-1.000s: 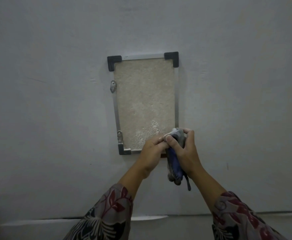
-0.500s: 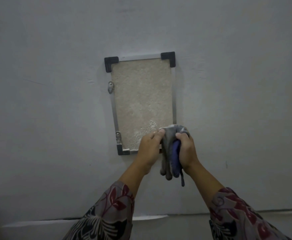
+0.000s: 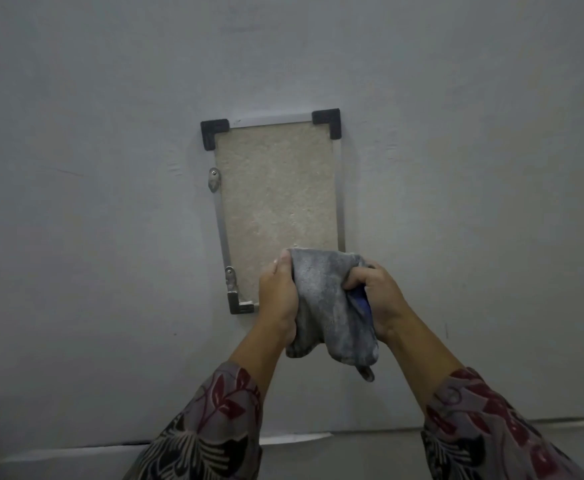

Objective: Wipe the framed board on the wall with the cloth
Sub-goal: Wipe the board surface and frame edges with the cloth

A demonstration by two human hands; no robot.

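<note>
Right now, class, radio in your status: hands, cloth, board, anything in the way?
Left hand and right hand both grip the grey cloth. Cloth spread across the framed board at its lower right corner. Nothing else in the way.

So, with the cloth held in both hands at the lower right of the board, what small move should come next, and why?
Probably press the cloth flat on the board and sweep upward. Both the left hand and right hand grip it low, and the speckled panel above is uncovered.
</note>
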